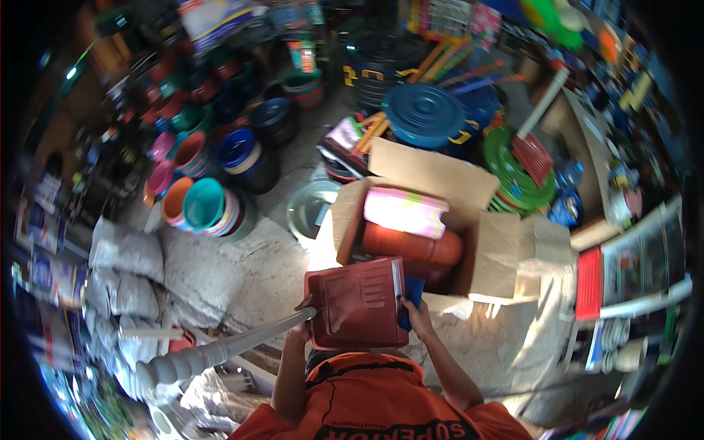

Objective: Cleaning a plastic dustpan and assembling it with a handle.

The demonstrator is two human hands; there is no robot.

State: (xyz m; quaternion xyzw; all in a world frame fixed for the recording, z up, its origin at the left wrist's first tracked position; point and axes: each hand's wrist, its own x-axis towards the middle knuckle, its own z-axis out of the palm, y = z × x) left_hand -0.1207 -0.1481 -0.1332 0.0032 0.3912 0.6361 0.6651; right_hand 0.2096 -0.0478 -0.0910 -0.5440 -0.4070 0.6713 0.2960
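On the floor ahead, an open cardboard box [495, 257] with spread flaps. Before its near side, close to the orange shirt [367, 400], a dark red dustpan [352, 312] with a long pale handle [235, 341] slanting off leftward. Inside the box, red-orange plastic ware [411, 246] under a pink-and-white packet [403, 210]. Along the dustpan's right edge, a flat blue piece [413, 292]. At opposite edges, 2 hands: left hand [301, 328] gripping beside the handle's end, right hand [417, 317] grasping at the blue piece.

One head-worn fisheye looks steeply down; fairly near.
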